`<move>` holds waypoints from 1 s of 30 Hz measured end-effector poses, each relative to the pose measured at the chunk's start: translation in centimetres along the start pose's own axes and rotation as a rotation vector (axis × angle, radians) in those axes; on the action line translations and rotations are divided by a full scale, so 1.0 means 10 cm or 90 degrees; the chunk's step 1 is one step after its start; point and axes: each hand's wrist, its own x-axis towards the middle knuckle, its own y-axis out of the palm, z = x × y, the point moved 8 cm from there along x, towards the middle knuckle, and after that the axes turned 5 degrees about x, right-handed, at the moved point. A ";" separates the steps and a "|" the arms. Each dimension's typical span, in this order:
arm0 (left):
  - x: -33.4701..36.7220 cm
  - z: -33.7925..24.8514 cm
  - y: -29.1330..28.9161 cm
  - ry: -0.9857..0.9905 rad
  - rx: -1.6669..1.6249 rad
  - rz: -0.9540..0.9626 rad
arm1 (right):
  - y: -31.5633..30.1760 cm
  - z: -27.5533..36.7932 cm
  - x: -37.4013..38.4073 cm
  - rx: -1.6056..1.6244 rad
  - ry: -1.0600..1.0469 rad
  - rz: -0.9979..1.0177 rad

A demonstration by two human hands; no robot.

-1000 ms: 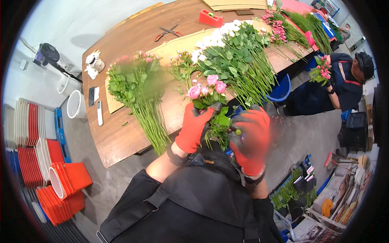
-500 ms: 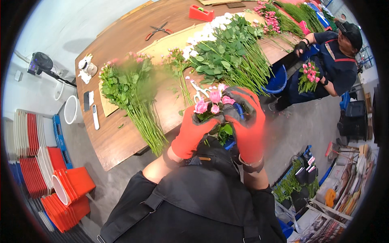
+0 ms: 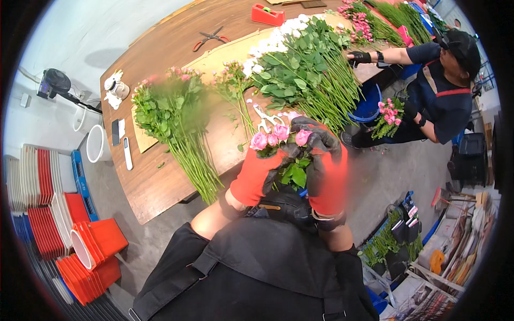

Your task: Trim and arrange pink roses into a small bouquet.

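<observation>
Both my hands wear red gloves with dark palms and meet in front of my chest around a small bunch of pink roses (image 3: 272, 138). My left hand (image 3: 261, 170) is closed round the stems just under the blooms. Curled in at the other side, my right hand (image 3: 325, 160) has its fingers at a pink rose (image 3: 303, 137) and the green leaves (image 3: 294, 173) below it. The lower stems are hidden by my hands and apron. White-handled scissors (image 3: 266, 119) lie on the table just beyond the blooms.
On the wooden table (image 3: 134, 184) lie pink roses (image 3: 174, 107), white roses (image 3: 316, 75), red-handled shears (image 3: 210, 38) and a red tape dispenser (image 3: 267, 15). At right, a co-worker (image 3: 444, 91) holds pink flowers beside a blue bucket (image 3: 368, 104). Orange buckets (image 3: 96, 243) stand at left.
My right hand has shifted slightly left and its fingers have curled in more. The blooms have dipped and turned a little. The co-worker has stretched an arm toward the white roses' stems.
</observation>
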 end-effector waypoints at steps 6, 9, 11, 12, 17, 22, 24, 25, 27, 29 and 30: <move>-0.04 -0.04 0.17 -0.032 -0.024 0.051 | 0.01 -0.09 -0.04 0.126 0.081 0.018; -0.07 -0.04 0.21 -0.028 0.019 0.043 | -0.05 -0.05 -0.06 -0.058 -0.009 0.055; -0.08 0.02 0.17 -0.060 0.062 -0.004 | -0.03 0.02 -0.10 -0.255 -0.132 0.104; -0.09 0.04 0.16 -0.060 0.061 -0.003 | -0.08 0.03 -0.10 -0.308 -0.142 0.068; -0.15 -0.28 0.31 0.108 0.165 0.021 | -0.41 0.04 -0.09 0.005 0.024 -0.223; -0.18 -0.48 0.39 0.192 0.262 -0.052 | -0.24 0.42 -0.26 -0.381 -0.215 -0.083; -0.27 -0.69 0.52 0.369 0.399 -0.054 | -0.04 0.53 -0.30 -0.580 -0.232 -0.067; -0.29 -0.65 0.50 0.343 0.411 -0.090 | -0.04 0.52 -0.30 -0.588 -0.241 -0.075; -0.28 -0.66 0.54 0.347 0.412 -0.078 | -0.02 0.52 -0.33 -0.581 -0.250 -0.082; -0.31 -0.68 0.55 0.351 0.413 -0.071 | -0.01 0.52 -0.38 -0.573 -0.258 -0.086; -0.31 -0.69 0.55 0.343 0.409 -0.065 | -0.04 0.50 -0.40 -0.517 -0.247 -0.084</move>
